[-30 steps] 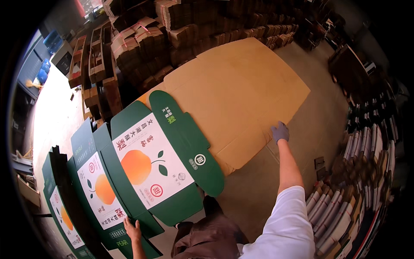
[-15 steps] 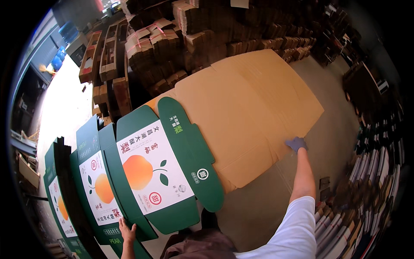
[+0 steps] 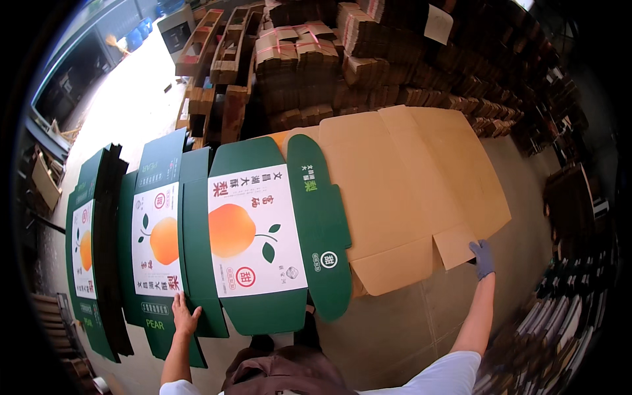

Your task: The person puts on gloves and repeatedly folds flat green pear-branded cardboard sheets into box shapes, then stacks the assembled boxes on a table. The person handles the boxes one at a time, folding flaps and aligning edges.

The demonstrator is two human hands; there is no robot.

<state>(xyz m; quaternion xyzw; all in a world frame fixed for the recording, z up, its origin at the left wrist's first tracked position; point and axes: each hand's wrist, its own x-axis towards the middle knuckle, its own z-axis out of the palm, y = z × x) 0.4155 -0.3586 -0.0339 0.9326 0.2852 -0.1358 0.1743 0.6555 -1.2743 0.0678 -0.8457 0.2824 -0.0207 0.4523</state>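
Observation:
A flat brown cardboard box blank [image 3: 401,191] lies with its plain side up, creased into panels and flaps. My right hand [image 3: 484,258], in a grey-purple glove, grips one of its near flaps at the right end. That flap is tilted up from the rest of the sheet. To the left is a green printed box blank [image 3: 318,263] with a white panel and an orange fruit picture. Farther left, another green printed blank [image 3: 157,243] lies the opposite way round. My bare left hand [image 3: 185,315] rests on its near edge, fingers extended and holding nothing.
At the far left stands a stack of green printed blanks [image 3: 84,243]. Wooden pallets [image 3: 230,66] lean behind, beside strapped bundles of brown cardboard [image 3: 296,49]. More stacked cardboard [image 3: 566,309] lines the right side.
The view has shifted, so the blanks appear turned. My right hand has raised a near flap of the brown blank. My left hand remains at the green blank's edge.

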